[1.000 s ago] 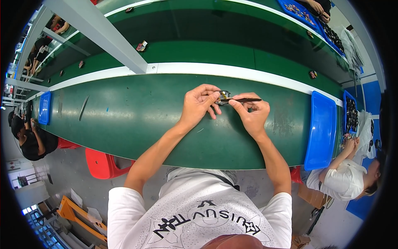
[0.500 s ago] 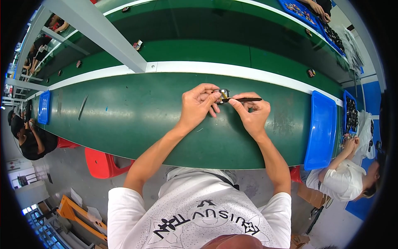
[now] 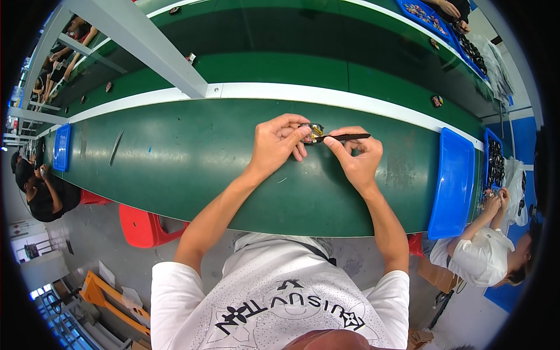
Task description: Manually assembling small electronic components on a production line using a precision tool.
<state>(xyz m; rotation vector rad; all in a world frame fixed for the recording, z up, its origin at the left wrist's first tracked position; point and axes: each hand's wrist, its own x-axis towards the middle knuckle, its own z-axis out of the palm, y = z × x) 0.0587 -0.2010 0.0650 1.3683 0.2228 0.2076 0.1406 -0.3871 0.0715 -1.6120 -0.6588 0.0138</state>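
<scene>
Over the middle of the green bench, my left hand (image 3: 276,143) pinches a small black-cased electronic part (image 3: 315,129) between thumb and fingers. Yellow and metallic bits show inside its open casing. My right hand (image 3: 357,156) is closed around slim black tweezers (image 3: 350,136), gripped between thumb and forefinger. Their tip points left and meets the lower right edge of the part. Contact at the very tip is too small to make out. A thin pale sliver (image 3: 283,180) lies on the bench below my left hand.
The green bench (image 3: 198,169) carries a blue tray (image 3: 452,184) at right, another blue tray (image 3: 62,147) at far left and a thin metal strip (image 3: 116,147). Beyond its white rail, a green conveyor (image 3: 280,70) bears small parts. A grey post (image 3: 146,49) rises at left. Co-workers sit at both sides.
Both hands keep almost the same place and grip, with the tweezers still against the part. The pale sliver on the bench now shows. Parts on the conveyor have shifted slightly left.
</scene>
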